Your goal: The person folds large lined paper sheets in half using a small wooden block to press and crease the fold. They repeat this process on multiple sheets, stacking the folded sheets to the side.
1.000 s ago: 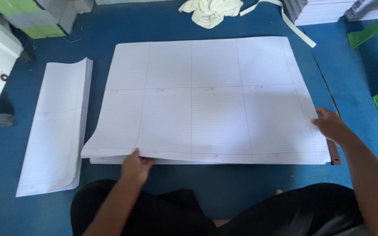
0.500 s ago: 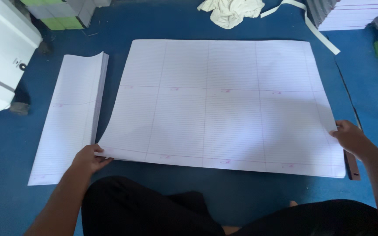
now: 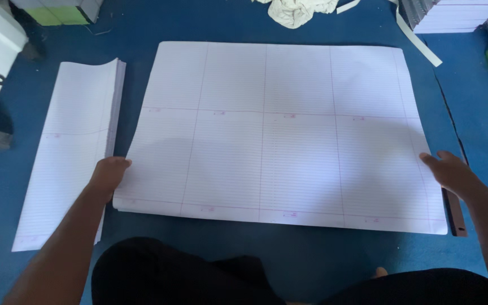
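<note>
Blue floor [image 3: 289,265], hands on ruled sheet [image 3: 278,135]

Both hands [image 3: 108,174] on large ruled sheet [image 3: 280,135], blue floor [image 3: 481,113]

Crumpled cloth [image 3: 299,11], folded sheet stack [image 3: 72,147], ruler [image 3: 453,212]

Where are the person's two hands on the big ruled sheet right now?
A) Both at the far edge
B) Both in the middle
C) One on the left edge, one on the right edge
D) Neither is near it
C: the left hand rests on the left edge of the big ruled sheet, and the right hand on its right edge.
</note>
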